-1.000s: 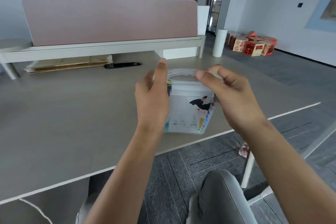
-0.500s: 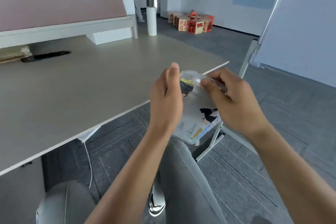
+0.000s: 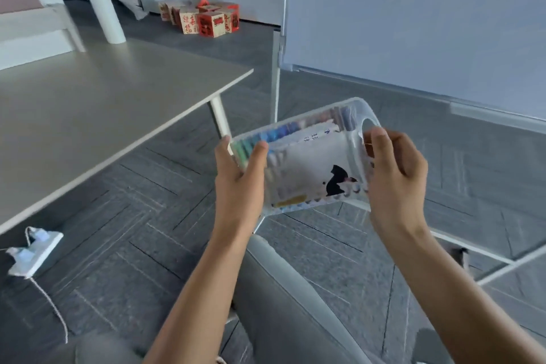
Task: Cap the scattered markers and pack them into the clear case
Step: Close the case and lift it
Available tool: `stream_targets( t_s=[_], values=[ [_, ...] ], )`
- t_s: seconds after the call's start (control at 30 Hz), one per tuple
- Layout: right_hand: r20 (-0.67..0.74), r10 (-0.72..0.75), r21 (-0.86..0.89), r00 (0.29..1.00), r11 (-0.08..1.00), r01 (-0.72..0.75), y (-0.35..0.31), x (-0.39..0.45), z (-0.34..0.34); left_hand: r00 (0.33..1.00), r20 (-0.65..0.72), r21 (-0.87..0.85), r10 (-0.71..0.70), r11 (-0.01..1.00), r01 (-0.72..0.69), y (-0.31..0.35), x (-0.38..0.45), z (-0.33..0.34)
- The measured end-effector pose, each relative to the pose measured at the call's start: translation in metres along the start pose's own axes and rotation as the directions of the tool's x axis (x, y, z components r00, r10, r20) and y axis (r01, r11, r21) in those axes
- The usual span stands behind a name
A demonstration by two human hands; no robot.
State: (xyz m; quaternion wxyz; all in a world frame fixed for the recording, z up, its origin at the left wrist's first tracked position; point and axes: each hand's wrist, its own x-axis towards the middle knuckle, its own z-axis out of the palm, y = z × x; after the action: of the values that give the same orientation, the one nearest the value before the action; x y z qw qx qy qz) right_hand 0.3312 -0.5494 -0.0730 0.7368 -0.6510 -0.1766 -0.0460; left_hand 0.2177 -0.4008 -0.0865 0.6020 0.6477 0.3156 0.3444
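Observation:
I hold the clear plastic case (image 3: 313,162) in the air over my lap, to the right of the table, tilted on its side. Rows of coloured markers (image 3: 274,134) show through its wall, with a printed sheet bearing a black figure in front of them. My left hand (image 3: 239,174) grips the case's left end, thumb on the front face. My right hand (image 3: 394,180) holds the right end by the handle cut-out, fingers curled round the rim.
The grey table (image 3: 88,115) stands at the left with a white leg. A whiteboard on a stand (image 3: 413,23) fills the right. A white power strip (image 3: 32,251) with its cord lies on the floor. Red boxes (image 3: 204,19) and a white roll (image 3: 106,16) sit farther back.
The case came off the table and swung right and down over my lap, turning onto its side. My view turned to the right with it. Both hands kept their hold.

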Motion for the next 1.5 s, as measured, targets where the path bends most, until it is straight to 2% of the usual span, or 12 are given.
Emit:
stream_targets(
  t_s=[0.03, 0.13, 0.33, 0.5, 0.7, 0.83, 1.0, 1.2, 1.5],
  values=[
    [-0.036, 0.035, 0.027, 0.999, 0.999, -0.034, 0.001, -0.001, -0.009, 1.000, 0.014, -0.031, 0.007, 1.000, -0.006, -0.001, -0.004, 0.009],
    [-0.114, 0.135, 0.115, 0.984, 0.986, -0.122, 0.001, 0.002, -0.039, 0.995, 0.076, 0.020, 0.064, 0.998, -0.066, -0.005, -0.015, 0.034],
    [-0.135, 0.233, 0.196, 0.963, 0.959, -0.204, 0.002, 0.016, -0.107, 0.969, 0.233, -0.063, 0.085, 0.995, -0.073, 0.002, -0.034, 0.086],
    [-0.239, 0.238, 0.126, 0.941, 0.969, -0.213, 0.002, 0.031, -0.164, 0.942, 0.333, -0.135, 0.042, 0.991, 0.003, 0.017, -0.044, 0.146],
    [-0.345, 0.155, -0.087, 0.926, 0.977, -0.196, 0.004, 0.061, -0.239, 0.903, 0.419, -0.177, 0.095, 0.984, -0.021, 0.021, -0.044, 0.222],
    [-0.368, 0.137, -0.148, 0.920, 0.968, -0.203, 0.008, 0.094, -0.283, 0.853, 0.499, -0.113, 0.156, 0.987, -0.115, 0.026, -0.038, 0.272],
    [-0.393, 0.078, -0.212, 0.916, 0.962, -0.173, 0.016, 0.149, -0.320, 0.862, 0.470, -0.044, 0.188, 0.981, -0.190, 0.030, -0.016, 0.337],
    [-0.461, 0.110, -0.239, 0.880, 0.940, -0.243, 0.036, 0.212, -0.348, 0.855, 0.431, -0.049, 0.287, 0.954, -0.295, 0.029, 0.016, 0.409],
    [-0.459, 0.045, -0.196, 0.888, 0.969, -0.150, 0.045, 0.299, -0.358, 0.816, 0.335, -0.112, 0.471, 0.880, -0.462, 0.030, 0.064, 0.476]
  ],
)
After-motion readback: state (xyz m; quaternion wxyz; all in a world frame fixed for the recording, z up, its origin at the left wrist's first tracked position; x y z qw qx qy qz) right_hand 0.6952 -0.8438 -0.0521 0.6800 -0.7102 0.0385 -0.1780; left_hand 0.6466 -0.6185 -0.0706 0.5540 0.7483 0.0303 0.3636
